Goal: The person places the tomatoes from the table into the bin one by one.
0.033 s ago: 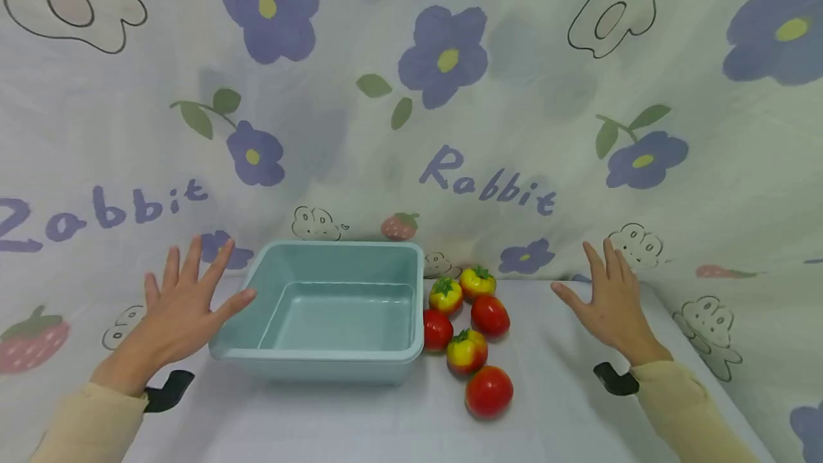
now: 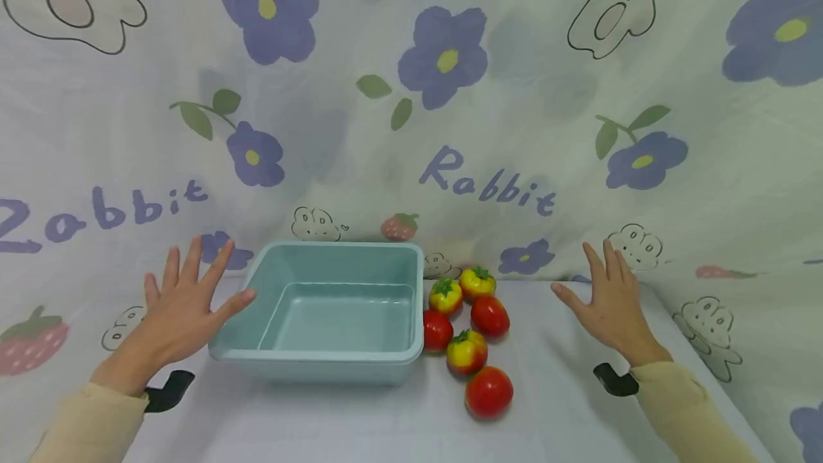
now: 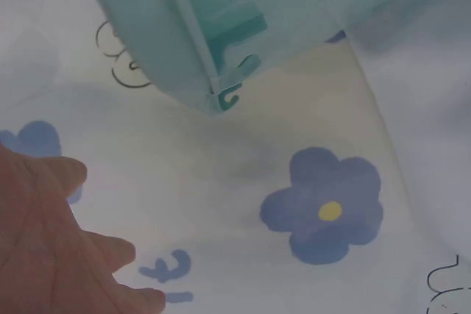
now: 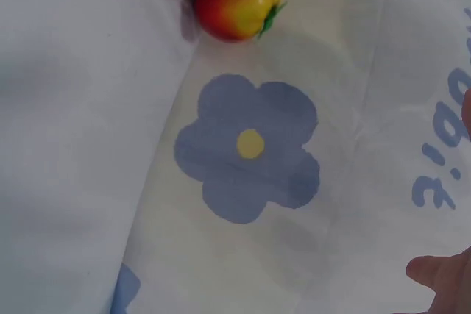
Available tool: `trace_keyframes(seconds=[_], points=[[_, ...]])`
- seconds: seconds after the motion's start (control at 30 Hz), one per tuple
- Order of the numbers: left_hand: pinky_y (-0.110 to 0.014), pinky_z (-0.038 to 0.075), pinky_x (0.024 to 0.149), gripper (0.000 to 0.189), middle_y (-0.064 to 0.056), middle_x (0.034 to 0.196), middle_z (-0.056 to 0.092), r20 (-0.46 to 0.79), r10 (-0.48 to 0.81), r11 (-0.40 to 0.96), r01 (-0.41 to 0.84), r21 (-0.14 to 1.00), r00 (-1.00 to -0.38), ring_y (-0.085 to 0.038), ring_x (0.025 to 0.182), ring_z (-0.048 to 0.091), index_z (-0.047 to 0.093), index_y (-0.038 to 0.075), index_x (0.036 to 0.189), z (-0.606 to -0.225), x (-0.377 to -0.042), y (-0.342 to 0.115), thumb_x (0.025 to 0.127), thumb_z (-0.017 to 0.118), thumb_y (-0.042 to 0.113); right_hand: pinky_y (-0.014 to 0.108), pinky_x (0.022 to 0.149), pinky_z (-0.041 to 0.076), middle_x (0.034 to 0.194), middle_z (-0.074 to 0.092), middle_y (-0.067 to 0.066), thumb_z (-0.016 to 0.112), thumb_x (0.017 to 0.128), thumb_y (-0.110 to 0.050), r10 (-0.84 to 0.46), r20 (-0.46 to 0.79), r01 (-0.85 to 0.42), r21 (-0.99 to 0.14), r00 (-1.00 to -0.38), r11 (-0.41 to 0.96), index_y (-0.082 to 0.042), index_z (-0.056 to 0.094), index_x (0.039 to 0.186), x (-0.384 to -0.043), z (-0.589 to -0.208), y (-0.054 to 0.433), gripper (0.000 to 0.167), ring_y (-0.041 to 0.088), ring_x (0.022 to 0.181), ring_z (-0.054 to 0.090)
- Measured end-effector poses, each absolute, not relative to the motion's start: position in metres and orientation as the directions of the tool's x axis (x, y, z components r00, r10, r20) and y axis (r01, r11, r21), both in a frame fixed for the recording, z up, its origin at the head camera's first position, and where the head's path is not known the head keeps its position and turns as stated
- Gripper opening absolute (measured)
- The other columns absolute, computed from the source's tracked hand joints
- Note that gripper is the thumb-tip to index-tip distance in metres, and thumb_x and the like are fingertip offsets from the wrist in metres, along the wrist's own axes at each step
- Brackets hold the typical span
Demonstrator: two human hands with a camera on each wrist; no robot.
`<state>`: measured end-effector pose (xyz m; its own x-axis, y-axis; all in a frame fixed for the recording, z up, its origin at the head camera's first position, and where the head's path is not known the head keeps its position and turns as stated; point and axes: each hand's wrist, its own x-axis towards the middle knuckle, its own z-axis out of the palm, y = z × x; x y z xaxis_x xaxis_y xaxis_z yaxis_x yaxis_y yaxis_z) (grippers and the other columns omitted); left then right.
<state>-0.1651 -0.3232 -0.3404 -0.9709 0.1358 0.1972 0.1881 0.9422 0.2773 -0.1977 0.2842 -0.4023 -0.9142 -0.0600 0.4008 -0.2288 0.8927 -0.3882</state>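
A light blue-green plastic basin (image 2: 321,356) stands on the table left of centre, its bare floor showing. My left hand (image 2: 183,313), fingers spread and holding nothing, hovers at its left side, the thumb overlapping the rim in the head view. Beside the basin's right wall lie several tomatoes: a plain red tomato (image 2: 489,393) at the front, a red-and-yellow tomato (image 2: 467,353) with a green top behind it, and others farther back. Farther right, my right hand (image 2: 614,309) is held up with straight fingers and nothing in it. Two tomatoes (image 4: 235,16) show atop the right wrist view.
White cloth covers the table (image 2: 546,406). Behind it hangs a patterned curtain (image 2: 360,163) with purple flowers, rabbits and lettering, meeting the table's back edge close behind the basin and tomatoes. Each wrist carries a black strap mount (image 2: 168,391).
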Motion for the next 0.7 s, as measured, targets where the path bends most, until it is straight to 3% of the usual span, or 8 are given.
trace_keyframes(seconds=[0.7], points=[[-0.083,-0.016,0.100,0.089,-0.033,0.160,-0.017,0.202,0.151,0.941,0.203,0.271,-0.968,-0.060,0.141,-0.021,-0.001,0.012,0.162,-0.346,-0.163,-0.327,0.100,0.049,0.053,0.079,0.108,0.012,0.161,0.011,0.034,0.064,0.093,-0.052,-0.067,0.396,-0.247,-0.425,-0.916,0.871,0.002,0.027,0.155,-0.198,-0.411,0.257,0.090,0.057,0.144,0.013]])
